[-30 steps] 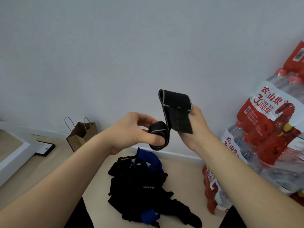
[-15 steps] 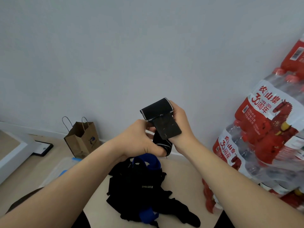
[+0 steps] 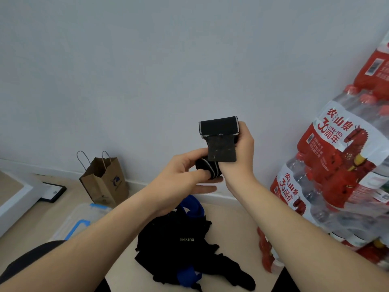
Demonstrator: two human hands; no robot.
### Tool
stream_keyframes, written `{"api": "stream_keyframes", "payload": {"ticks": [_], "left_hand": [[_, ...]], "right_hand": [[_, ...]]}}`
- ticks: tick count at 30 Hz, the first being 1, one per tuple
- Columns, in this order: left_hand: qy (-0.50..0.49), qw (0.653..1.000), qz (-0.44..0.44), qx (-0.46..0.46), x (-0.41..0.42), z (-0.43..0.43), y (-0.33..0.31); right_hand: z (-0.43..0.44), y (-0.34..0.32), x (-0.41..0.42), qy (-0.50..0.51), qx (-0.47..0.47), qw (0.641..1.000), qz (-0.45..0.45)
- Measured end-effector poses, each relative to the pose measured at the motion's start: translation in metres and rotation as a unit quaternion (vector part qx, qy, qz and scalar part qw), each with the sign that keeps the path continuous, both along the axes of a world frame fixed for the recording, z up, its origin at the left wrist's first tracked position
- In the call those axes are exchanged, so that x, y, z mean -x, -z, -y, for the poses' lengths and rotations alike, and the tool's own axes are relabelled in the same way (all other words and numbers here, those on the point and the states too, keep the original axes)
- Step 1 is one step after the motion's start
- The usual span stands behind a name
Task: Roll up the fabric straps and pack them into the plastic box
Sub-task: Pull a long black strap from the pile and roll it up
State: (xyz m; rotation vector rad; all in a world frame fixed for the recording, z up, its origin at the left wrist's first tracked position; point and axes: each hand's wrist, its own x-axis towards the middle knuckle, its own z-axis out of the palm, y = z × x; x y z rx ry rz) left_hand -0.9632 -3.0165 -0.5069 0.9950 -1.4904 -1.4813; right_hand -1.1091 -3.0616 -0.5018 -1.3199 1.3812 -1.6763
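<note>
I hold one black fabric strap with grey edges in the air in front of the wall. My left hand pinches its rolled end between thumb and fingers. My right hand grips the upper fold, and the strap's dark hook patch hangs down over the palm. On the floor below lies a heap of black and blue straps. The clear plastic box with blue clips sits on the floor at the left, partly hidden behind my left forearm.
A brown paper bag stands against the wall at the left. Stacked packs of bottled water fill the right side. A white ledge and a dark framed object are at the far left.
The loose length of strap between my hands has shortened as the roll grew. Both hands have come closer together, and the view has tilted down, showing the plastic box.
</note>
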Motion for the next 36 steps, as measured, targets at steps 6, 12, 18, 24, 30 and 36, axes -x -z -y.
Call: {"api": "stream_keyframes", "payload": {"ticks": [6,12,18,24,30,36], "left_hand": [[-0.027,0.999,0.033,0.033,0.009,-0.002,-0.003],[-0.043,0.970,0.211,0.114,-0.002,0.004,-0.011],[-0.035,0.970,0.217,0.100,0.000,0.001,-0.009],[-0.028,0.975,0.158,0.151,0.004,-0.001,0.002],[-0.007,0.976,0.192,0.104,-0.001,0.003,0.008],[-0.012,0.979,0.183,0.092,-0.004,0.002,0.003]], "right_hand": [[-0.001,0.003,-0.006,-0.021,-0.002,1.000,-0.010],[0.013,-0.002,0.017,-0.123,-0.001,0.977,-0.176],[0.016,-0.003,0.022,-0.044,0.037,0.989,-0.138],[0.016,-0.001,0.014,0.036,0.032,0.992,-0.115],[0.010,-0.008,0.006,-0.011,0.044,0.993,-0.112],[0.014,-0.007,0.014,-0.013,0.020,0.998,-0.054]]}}
